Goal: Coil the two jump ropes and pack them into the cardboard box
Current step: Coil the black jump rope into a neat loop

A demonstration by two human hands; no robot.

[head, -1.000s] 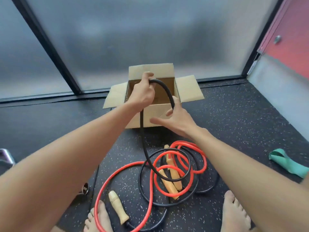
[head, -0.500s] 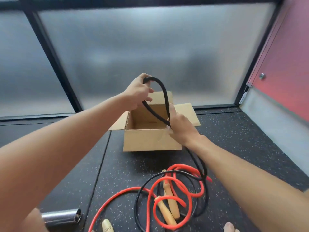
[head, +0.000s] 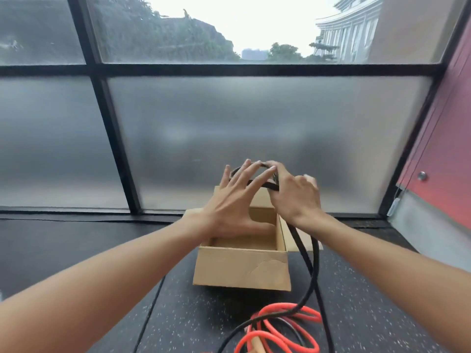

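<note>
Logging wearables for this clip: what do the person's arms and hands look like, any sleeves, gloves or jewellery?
The left forearm and right forearm are bare, no sleeve in frame. The left hand and right hand wear no gloves; no ring, watch or wristband shows, though the right hand is blurred.

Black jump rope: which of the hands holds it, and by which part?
The right hand grips the black jump rope at its raised loop; the left hand, fingers spread, only touches it.
</note>
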